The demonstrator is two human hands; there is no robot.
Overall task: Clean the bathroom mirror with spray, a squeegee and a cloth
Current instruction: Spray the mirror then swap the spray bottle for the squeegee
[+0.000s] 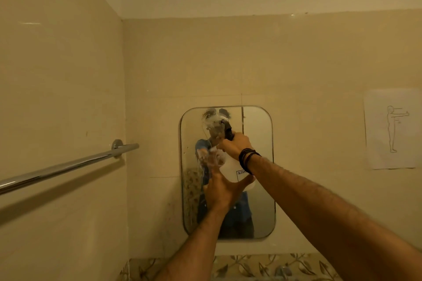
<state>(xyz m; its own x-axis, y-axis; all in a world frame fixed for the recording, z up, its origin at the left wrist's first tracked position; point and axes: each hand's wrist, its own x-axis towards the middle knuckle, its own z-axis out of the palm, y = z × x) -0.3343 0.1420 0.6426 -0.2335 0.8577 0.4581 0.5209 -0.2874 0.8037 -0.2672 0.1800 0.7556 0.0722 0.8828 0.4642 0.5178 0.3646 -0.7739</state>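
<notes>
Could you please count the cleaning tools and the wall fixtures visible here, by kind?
Spray bottle: 1
Mirror: 1
Towel rail: 1
Paper drawing: 1
Squeegee or cloth: 0 visible
Total: 4

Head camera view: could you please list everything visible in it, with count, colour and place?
mirror: one, silvery, rounded corners, on the facing wall
spray bottle: one, translucent white, black trigger head, in front of the mirror
towel rail: one, chrome, left wall
paper sheet: one, white, line-drawn figure, right of mirror
patterned tiles: one band, leafy, below mirror
wristbands: several, dark, right wrist
left hand: supports the bottle's base
right hand: grips the trigger
</notes>
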